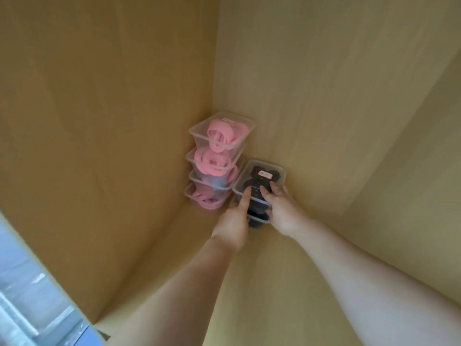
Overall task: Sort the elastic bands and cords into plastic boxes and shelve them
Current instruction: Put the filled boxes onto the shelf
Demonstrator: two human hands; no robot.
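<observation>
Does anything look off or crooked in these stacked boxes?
One thing: the third box down in the pink stack shows something blue among the pink bands. The black stack, gripped by the left hand and right hand, looks orderly.

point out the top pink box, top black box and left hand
top pink box [199, 137]: head view, near rim
top black box [241, 177]: head view, left edge of the lid
left hand [233, 221]: head view, middle of the hand
</observation>
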